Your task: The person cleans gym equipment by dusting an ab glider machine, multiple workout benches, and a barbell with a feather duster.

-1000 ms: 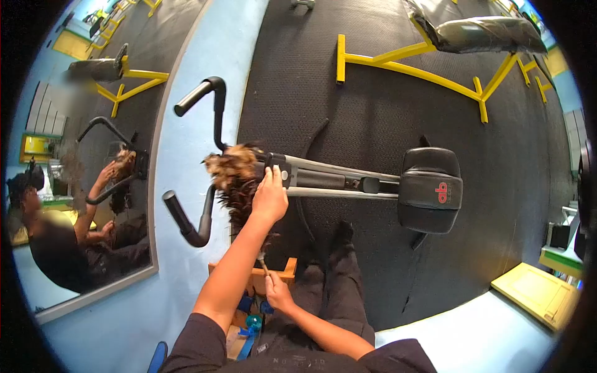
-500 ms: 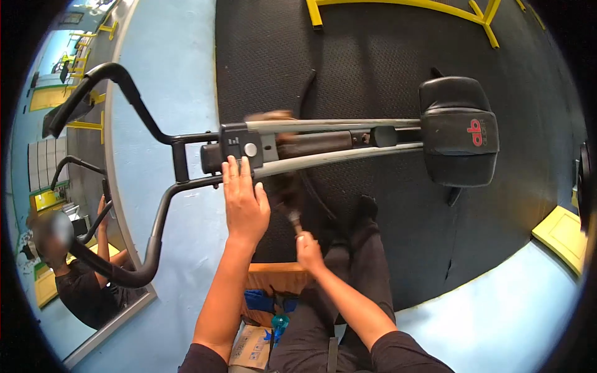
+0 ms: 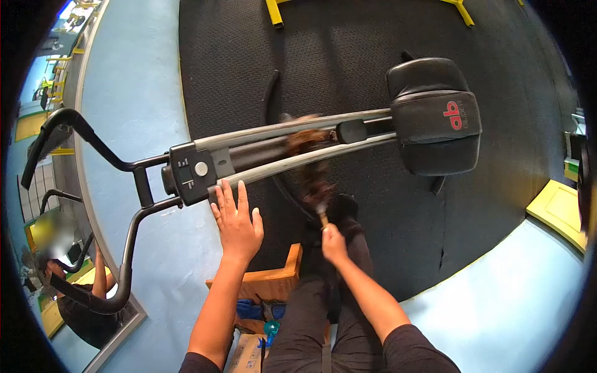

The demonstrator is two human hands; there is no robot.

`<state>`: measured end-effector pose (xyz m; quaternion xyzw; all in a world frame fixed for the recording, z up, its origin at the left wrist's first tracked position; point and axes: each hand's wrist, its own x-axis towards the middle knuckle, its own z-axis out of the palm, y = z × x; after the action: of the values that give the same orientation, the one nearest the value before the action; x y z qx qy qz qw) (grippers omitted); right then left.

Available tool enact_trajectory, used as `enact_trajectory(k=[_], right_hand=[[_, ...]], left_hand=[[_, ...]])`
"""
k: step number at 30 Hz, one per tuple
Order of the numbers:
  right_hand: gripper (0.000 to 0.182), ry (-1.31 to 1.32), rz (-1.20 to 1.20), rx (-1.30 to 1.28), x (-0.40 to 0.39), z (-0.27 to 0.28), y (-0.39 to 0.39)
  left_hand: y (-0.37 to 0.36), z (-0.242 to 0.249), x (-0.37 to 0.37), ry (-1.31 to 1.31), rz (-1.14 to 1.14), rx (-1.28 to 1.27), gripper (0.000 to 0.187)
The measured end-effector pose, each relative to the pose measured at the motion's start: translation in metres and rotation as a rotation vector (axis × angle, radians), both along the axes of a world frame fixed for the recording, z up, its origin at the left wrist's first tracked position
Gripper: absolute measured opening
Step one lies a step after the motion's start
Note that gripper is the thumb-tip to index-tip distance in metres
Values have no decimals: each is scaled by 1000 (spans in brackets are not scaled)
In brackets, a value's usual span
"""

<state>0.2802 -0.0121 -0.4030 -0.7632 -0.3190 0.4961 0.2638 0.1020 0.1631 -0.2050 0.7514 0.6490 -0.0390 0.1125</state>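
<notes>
My right hand (image 3: pixel 334 244) is closed around the thin handle of a feather duster (image 3: pixel 317 180). Its brown feathers are blurred and reach across the grey rails (image 3: pixel 267 168) of an exercise machine, towards the middle. My left hand (image 3: pixel 239 230) has its fingers spread, with the fingertips at the lower rail beside the black end block (image 3: pixel 186 174), which bears a round silver button. The padded black seat (image 3: pixel 435 140), printed in red, is at the machine's right end. Bent black handlebars (image 3: pixel 127 267) extend on the left.
Black textured matting (image 3: pixel 466 217) lies under the machine. A wall mirror (image 3: pixel 93 217) stands at the left. Below my left forearm are a wooden box (image 3: pixel 267 283) and a cardboard box (image 3: pixel 247 351). A yellow frame (image 3: pixel 275 15) is at the top, a yellow panel (image 3: pixel 559 211) at the right.
The duster has moved right along the rails, from near the end block towards the middle. My left hand has slipped from the end block to the lower rail. The view has shifted.
</notes>
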Motion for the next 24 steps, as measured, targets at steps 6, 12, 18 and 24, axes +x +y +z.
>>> enact_trajectory(k=[6, 12, 18, 24], right_hand=[[30, -20, -39, -177, 30, 18, -39], [28, -118, -110, -399, 114, 28, -78], [28, -176, -238, -302, 152, 8, -102], [26, -279, -153, -37, 175, -95, -76]], left_hand=[[14, -9, 19, 102, -75, -135, 72], [13, -20, 47, 92, -174, -129, 69], [-11, -48, 102, 38, -286, -315, 71], [17, -113, 133, 112, -384, -187, 69]])
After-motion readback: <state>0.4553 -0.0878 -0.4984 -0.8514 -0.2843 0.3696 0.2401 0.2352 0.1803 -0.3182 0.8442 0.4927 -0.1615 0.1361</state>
